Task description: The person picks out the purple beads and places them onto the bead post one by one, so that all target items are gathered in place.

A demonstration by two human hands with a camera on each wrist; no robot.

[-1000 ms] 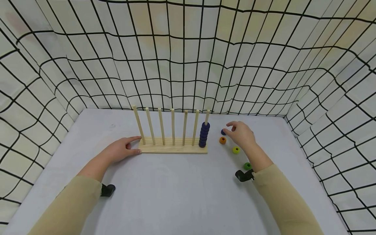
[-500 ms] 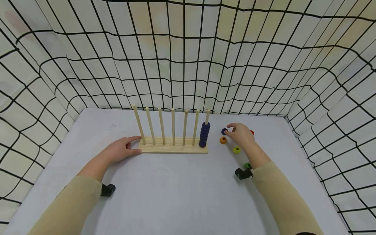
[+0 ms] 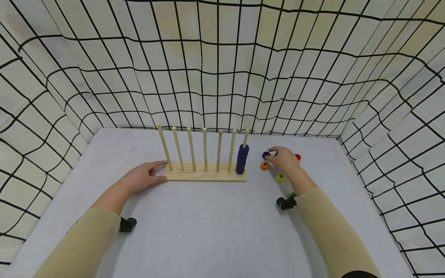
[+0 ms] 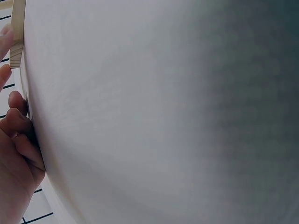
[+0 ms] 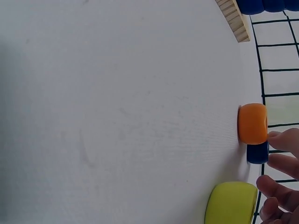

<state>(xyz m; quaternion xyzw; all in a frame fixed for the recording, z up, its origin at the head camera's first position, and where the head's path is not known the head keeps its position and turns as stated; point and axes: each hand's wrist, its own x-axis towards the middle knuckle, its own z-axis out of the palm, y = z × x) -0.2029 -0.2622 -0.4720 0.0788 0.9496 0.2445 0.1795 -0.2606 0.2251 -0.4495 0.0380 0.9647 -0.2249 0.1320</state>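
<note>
A wooden bead rack (image 3: 205,174) with a row of upright pegs stands at the back of the white table. Its rightmost peg bears a stack of dark blue beads (image 3: 242,159); the other pegs are bare. My left hand (image 3: 141,177) rests at the rack's left end, thumb and index finger against the base. To the right, my right hand (image 3: 283,159) has its thumb and index fingertips apart at a single dark blue bead (image 3: 265,155) on the table. In the right wrist view, these fingertips (image 5: 275,138) are beside that blue bead (image 5: 258,154), partly hidden behind the orange bead (image 5: 252,123).
Around the right hand lie a yellow bead (image 3: 280,177), a red bead (image 3: 298,157) and a partly covered green bead (image 3: 292,195). Black netting (image 3: 217,83) over white walls encloses the table's back and sides. A black camera mount (image 3: 286,203) sits at the right wrist.
My right hand has shifted slightly, uncovering the red bead, while its wrist now covers more of the green one. My left hand and the rack stay in place.
</note>
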